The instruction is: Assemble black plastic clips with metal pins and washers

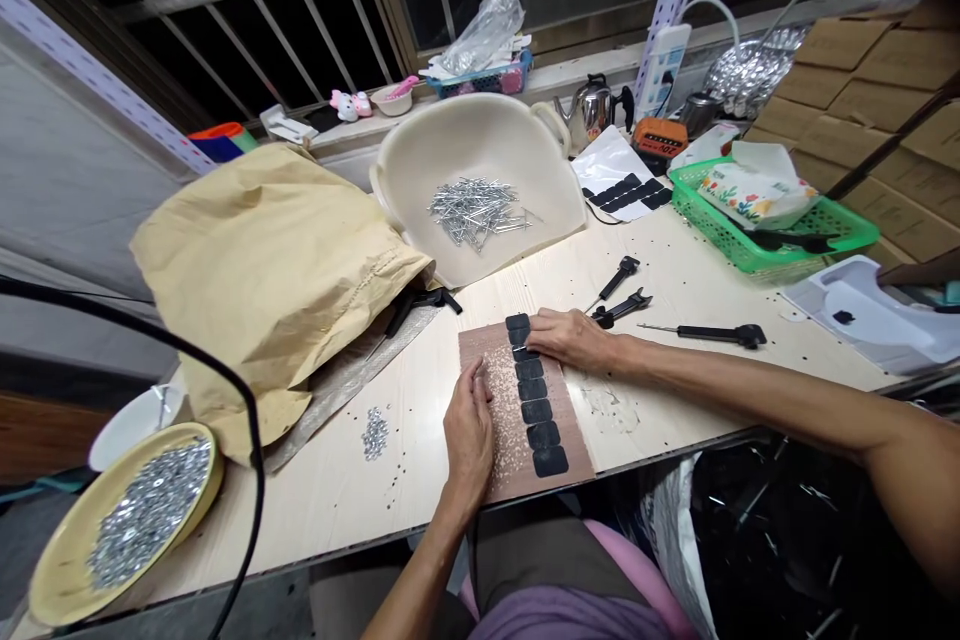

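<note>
A column of several black pads (536,410) lies along a brown board (577,440) with a worn, speckled surface. My right hand (559,337) reaches in from the right, fingers bent and closed on a black pad near the column's far end. A small shiny spot shows by its fingertips, too small to name. My left hand (470,425) rests at the board's left edge, thumb and fingers drawn together; whatever they hold, if anything, cannot be made out. Beyond my right hand lie black-handled tools (622,308), and another black-handled tool (720,333) lies further right.
Metal pins fill part of a cream basin (517,135) at the back. Small metal pieces lie in a yellow bowl (52,575) and in a loose pile (375,434). A brown paper sack (255,260) stands left; a green basket (712,215) stands right. A black cable (251,440) curves across the left.
</note>
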Demonstrator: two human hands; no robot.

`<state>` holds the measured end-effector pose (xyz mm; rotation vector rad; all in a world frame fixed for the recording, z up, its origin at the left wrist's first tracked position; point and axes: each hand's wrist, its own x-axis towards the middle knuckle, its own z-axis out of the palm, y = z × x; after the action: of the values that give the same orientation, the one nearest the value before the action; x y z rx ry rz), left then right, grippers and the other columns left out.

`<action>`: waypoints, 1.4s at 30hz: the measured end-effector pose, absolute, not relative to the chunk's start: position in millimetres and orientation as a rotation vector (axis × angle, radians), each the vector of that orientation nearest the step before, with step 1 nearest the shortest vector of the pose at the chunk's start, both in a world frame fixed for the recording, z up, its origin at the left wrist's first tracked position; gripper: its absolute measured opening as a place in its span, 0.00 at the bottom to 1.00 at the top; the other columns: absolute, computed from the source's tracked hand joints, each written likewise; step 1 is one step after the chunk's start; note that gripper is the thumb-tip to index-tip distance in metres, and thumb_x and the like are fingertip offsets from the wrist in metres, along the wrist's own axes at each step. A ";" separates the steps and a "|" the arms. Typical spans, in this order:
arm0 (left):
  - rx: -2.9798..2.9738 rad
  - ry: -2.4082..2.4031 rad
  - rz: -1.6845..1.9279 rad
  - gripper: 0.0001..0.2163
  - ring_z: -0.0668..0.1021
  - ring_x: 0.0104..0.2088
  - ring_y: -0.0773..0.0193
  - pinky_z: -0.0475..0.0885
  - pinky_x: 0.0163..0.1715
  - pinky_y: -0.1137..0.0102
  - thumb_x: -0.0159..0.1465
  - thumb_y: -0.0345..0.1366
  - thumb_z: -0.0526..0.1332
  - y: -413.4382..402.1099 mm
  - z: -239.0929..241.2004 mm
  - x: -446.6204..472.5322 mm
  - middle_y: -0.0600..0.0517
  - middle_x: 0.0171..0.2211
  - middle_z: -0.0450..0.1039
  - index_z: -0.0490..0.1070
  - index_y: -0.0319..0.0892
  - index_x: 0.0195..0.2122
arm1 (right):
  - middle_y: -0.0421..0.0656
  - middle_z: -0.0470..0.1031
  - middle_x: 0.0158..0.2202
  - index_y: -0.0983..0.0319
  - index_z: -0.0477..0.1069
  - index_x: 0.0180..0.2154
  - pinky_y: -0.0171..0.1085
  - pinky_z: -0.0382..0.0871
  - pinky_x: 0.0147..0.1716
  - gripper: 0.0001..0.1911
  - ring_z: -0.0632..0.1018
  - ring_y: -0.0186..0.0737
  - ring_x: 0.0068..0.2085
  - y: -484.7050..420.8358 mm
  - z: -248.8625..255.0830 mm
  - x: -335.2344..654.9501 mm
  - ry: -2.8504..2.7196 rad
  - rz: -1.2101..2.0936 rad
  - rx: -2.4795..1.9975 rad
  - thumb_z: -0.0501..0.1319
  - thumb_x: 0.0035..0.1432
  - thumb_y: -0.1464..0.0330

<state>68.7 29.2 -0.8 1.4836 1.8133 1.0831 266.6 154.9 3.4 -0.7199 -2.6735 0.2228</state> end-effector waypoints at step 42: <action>1.110 1.632 1.032 0.12 0.69 0.24 0.67 0.63 0.25 0.73 0.59 0.43 0.59 -45.1 46.4 -22.2 0.52 0.24 0.71 0.76 0.39 0.33 | 0.45 0.75 0.44 0.61 0.68 0.50 0.39 0.65 0.37 0.15 0.73 0.36 0.37 62.3 40.7 139.5 -2.605 -0.134 -0.014 0.50 0.64 0.73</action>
<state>-22.2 -45.1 46.4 1.1099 1.6317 1.0321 139.5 62.3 40.7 -0.0140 -2.6048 -0.1339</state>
